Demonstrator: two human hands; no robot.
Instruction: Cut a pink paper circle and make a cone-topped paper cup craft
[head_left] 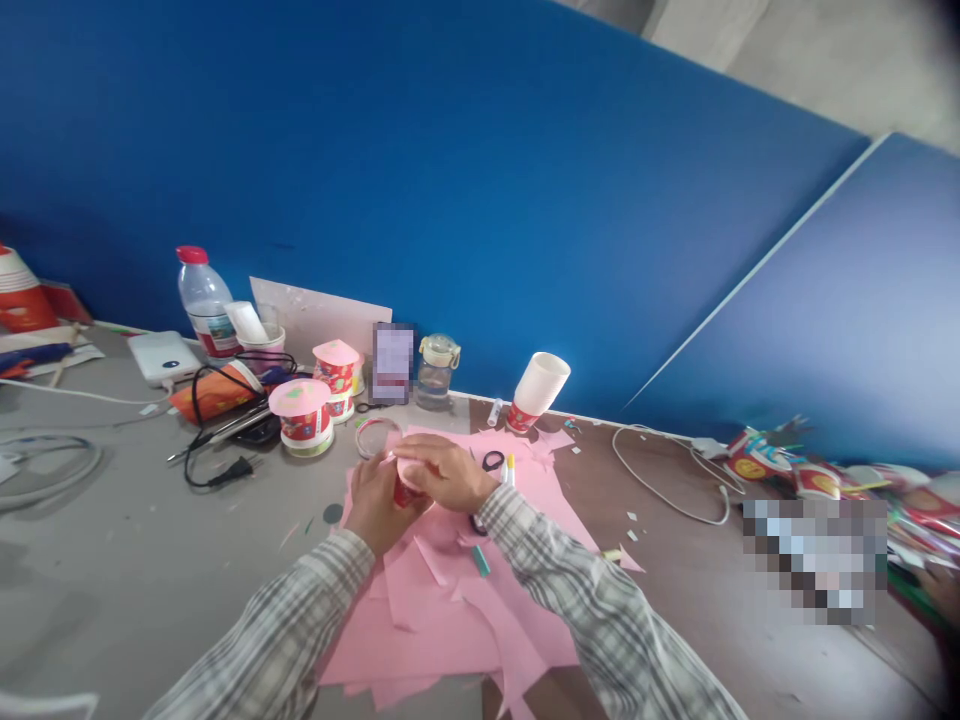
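My left hand (379, 500) and my right hand (446, 470) meet over a heap of pink paper sheets (450, 620) on the grey table (135, 570). Together they grip a small red paper cup (405, 492) with a pink paper cover on its top. The left hand's fingers wrap the cup's side; the right hand's fingers press down on the pink top. Most of the cup is hidden by both hands. Both sleeves are checked grey.
Two finished cups with pink tops (304, 415) (337, 375) stand behind, next to a tape roll (375, 435), a stack of white cups lying tilted (538, 390), scissors (491, 462), a water bottle (204, 300), a small jar (437, 370), cables and a plug (225, 470). Blue partition walls (480, 200) border the table.
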